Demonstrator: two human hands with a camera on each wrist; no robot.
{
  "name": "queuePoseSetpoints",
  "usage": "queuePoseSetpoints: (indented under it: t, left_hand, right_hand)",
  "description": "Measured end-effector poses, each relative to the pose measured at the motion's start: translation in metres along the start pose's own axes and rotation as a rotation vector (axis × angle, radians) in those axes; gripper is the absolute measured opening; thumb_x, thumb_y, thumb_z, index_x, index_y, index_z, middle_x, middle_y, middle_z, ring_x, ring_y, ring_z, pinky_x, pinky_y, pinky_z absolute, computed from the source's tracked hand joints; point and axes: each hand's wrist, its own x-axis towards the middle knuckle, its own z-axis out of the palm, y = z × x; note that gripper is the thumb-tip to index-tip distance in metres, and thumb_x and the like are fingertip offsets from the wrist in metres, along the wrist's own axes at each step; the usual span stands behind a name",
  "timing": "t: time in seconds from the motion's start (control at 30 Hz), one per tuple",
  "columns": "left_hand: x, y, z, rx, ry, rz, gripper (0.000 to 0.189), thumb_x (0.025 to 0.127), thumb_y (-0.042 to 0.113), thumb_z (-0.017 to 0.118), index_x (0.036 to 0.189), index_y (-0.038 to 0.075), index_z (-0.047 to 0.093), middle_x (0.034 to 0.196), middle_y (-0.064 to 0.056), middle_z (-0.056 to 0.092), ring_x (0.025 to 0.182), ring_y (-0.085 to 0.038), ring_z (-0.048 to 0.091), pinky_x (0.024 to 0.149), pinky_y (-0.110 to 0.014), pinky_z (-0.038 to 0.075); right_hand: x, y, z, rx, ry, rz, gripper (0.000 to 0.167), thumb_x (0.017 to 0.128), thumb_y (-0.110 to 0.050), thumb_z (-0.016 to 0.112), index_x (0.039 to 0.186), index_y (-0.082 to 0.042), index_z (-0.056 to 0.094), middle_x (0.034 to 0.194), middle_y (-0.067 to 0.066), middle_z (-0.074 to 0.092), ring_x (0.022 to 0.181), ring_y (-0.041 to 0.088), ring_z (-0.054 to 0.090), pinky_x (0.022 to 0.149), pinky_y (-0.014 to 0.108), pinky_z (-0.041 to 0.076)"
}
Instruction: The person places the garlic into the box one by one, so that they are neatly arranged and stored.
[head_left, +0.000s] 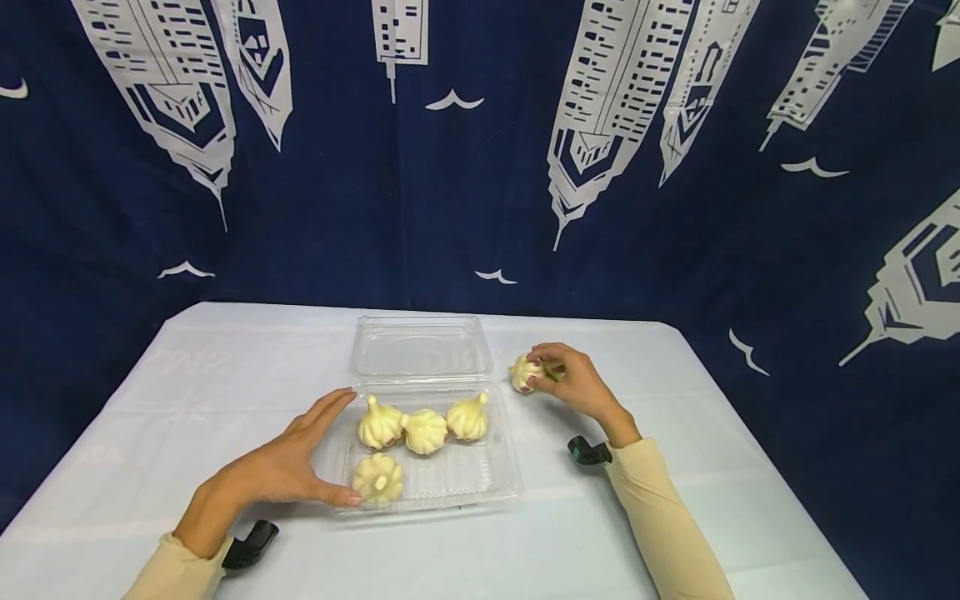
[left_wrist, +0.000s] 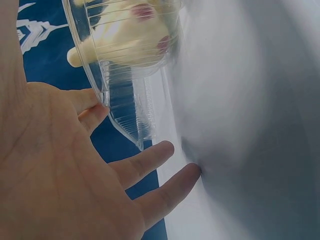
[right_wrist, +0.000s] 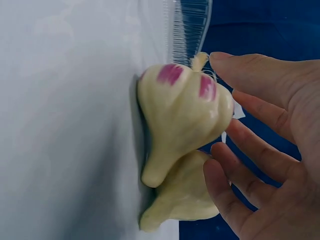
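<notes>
A clear plastic clamshell box (head_left: 480, 479) lies with its lid (head_left: 420, 350) folded back. Three pale garlic bulbs (head_left: 425, 432) form a row in its far half, and another garlic bulb (head_left: 378, 477) stands in the near left corner. My left hand (head_left: 288, 462) spreads along the box's left side, thumb at the near corner and fingers at the far one. To the right of the box, my right hand (head_left: 572, 379) arches over two garlic bulbs on the table. Purple patches mark the nearer bulb (right_wrist: 185, 110) in the right wrist view; its root end is right by the thumb. Fingertips overlap the other bulb (right_wrist: 187, 192).
A white cloth covers the table (head_left: 225, 375). Behind it hangs a dark blue curtain (head_left: 337, 225) with white building prints. Black wrist cameras (head_left: 251, 544) sit below both wrists.
</notes>
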Motion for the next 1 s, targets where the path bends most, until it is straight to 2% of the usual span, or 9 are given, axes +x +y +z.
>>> queuePoseSetpoints:
  t: [0.3, 0.37, 0.57, 0.77, 0.87, 0.9, 1.0]
  left_hand:
    - [0.0033, -0.0004, 0.0006, -0.004, -0.005, 0.001, 0.133, 0.064, 0.065, 0.086, 0.162, 0.016, 0.009, 0.167, -0.015, 0.008, 0.146, -0.054, 0.019, 0.105, -0.076, 0.030]
    - [0.0031, -0.0005, 0.0009, -0.005, -0.006, 0.003, 0.133, 0.064, 0.064, 0.086, 0.162, 0.018, 0.009, 0.167, -0.014, 0.008, 0.146, -0.054, 0.019, 0.105, -0.076, 0.030]
    - [0.0016, 0.0000, 0.0013, -0.004, 0.000, 0.003, 0.132, 0.065, 0.063, 0.086, 0.162, 0.020, 0.009, 0.167, -0.013, 0.009, 0.146, -0.054, 0.020, 0.104, -0.075, 0.031]
    - [0.0013, 0.0008, 0.0011, -0.012, 0.000, 0.001, 0.132, 0.064, 0.063, 0.086, 0.162, 0.018, 0.009, 0.167, -0.014, 0.008, 0.146, -0.053, 0.019, 0.105, -0.075, 0.030]
    - [0.0016, 0.0009, 0.0012, -0.018, -0.002, 0.000, 0.132, 0.065, 0.062, 0.087, 0.162, 0.019, 0.009, 0.167, -0.014, 0.008, 0.147, -0.053, 0.018, 0.105, -0.075, 0.029]
    - [0.0017, 0.0009, 0.0014, -0.018, -0.002, 0.001, 0.132, 0.065, 0.062, 0.086, 0.162, 0.019, 0.008, 0.167, -0.014, 0.008, 0.146, -0.053, 0.019, 0.105, -0.075, 0.030]
    - [0.0016, 0.0009, 0.0018, -0.023, -0.002, 0.001, 0.132, 0.065, 0.062, 0.086, 0.162, 0.018, 0.008, 0.167, -0.015, 0.008, 0.147, -0.053, 0.018, 0.105, -0.076, 0.029]
  right_hand:
    - [-0.0022, 0.0038, 0.0012, -0.009, -0.025, 0.020, 0.037, 0.084, -0.005, 0.080, 0.118, -0.002, 0.068, 0.135, 0.017, 0.061, 0.112, 0.032, 0.064, 0.092, 0.046, 0.055]
    - [-0.0024, 0.0040, 0.0015, -0.014, -0.024, 0.014, 0.037, 0.084, -0.004, 0.080, 0.119, -0.002, 0.068, 0.134, 0.018, 0.061, 0.110, 0.032, 0.065, 0.091, 0.046, 0.055]
    - [-0.0018, 0.0024, 0.0027, -0.033, -0.013, -0.002, 0.042, 0.081, -0.007, 0.084, 0.119, -0.008, 0.067, 0.116, 0.014, 0.066, 0.099, 0.030, 0.066, 0.086, 0.047, 0.056]
    - [-0.0010, 0.0013, 0.0045, -0.016, -0.033, -0.022, 0.043, 0.078, -0.009, 0.086, 0.116, -0.009, 0.065, 0.111, 0.012, 0.064, 0.103, 0.032, 0.067, 0.097, 0.052, 0.052]
    - [-0.0007, 0.0009, 0.0061, -0.006, -0.040, -0.015, 0.044, 0.078, -0.009, 0.087, 0.115, -0.009, 0.065, 0.111, 0.012, 0.066, 0.105, 0.032, 0.067, 0.098, 0.050, 0.053]
    - [-0.0009, 0.0011, 0.0066, -0.003, -0.044, -0.012, 0.044, 0.078, -0.009, 0.087, 0.116, -0.009, 0.064, 0.112, 0.011, 0.066, 0.106, 0.032, 0.067, 0.093, 0.049, 0.056]
    - [-0.0015, 0.0015, 0.0077, 0.023, -0.049, -0.013, 0.044, 0.078, -0.008, 0.086, 0.116, -0.008, 0.063, 0.115, 0.012, 0.067, 0.109, 0.034, 0.067, 0.095, 0.047, 0.056]
